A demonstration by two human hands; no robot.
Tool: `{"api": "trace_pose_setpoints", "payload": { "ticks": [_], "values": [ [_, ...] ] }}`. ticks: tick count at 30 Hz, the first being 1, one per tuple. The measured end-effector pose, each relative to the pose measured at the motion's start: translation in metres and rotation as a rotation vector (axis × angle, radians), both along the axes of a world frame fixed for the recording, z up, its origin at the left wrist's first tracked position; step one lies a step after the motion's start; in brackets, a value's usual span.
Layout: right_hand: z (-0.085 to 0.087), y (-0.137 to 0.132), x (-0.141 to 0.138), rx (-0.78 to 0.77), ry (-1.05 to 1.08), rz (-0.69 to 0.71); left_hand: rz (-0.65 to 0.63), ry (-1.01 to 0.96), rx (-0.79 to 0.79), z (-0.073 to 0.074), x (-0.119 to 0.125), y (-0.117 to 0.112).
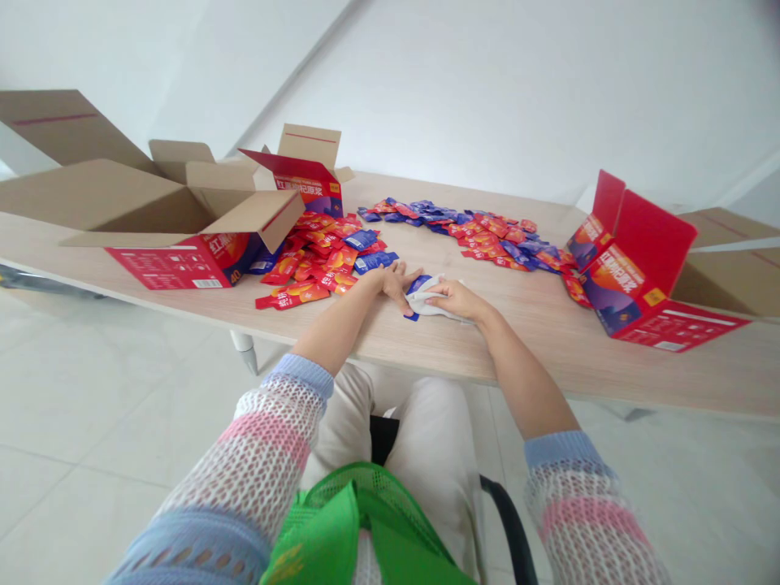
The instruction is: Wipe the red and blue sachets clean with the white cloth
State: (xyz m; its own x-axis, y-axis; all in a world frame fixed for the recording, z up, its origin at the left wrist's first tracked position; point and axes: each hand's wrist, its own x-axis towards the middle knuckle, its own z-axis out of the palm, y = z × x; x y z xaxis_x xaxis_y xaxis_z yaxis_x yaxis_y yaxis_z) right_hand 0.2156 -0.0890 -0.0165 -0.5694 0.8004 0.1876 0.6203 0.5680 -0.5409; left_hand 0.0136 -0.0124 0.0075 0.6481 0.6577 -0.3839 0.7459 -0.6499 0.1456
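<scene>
Foil sachets (pixel 322 258) beside bare fingers (pixel 405 286)

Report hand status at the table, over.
Right hand gripping white bundle, blue sachet under it. Left hand open alongside, on table. Red sachets piled left, not in the way.

We've got the table (pixel 536 341) w/ open carton (pixel 115 199) & L box (pixel 176 268) at L end, R box (pixel 634 284) before 2nd carton (pixel 725 276) at R end, sachets (pixel 322 256) btwn, along back edge.
</scene>
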Motion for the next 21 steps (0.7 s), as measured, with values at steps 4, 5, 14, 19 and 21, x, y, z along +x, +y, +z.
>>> {"api": "trace_pose_setpoints", "payload": {
  "ticks": [4,5,14,19,21],
  "values": [
    [-0.002,-0.004,-0.007,0.18,-0.11,-0.157,-0.021,0.013,-0.017,0.001,0.0,0.003],
    [-0.001,-0.005,-0.011,0.218,-0.152,-0.196,-0.027,0.015,-0.019,0.001,-0.001,0.004],
    [-0.003,0.009,-0.023,0.379,-0.35,-0.498,-0.009,0.068,0.011,-0.001,0.0,0.006],
    [-0.005,0.012,-0.007,0.337,-0.346,-0.47,0.054,0.125,0.037,0.0,0.006,0.004],
    [-0.003,0.008,-0.005,0.348,-0.316,-0.393,0.05,0.127,0.041,0.0,0.007,0.006]
  ]
}}
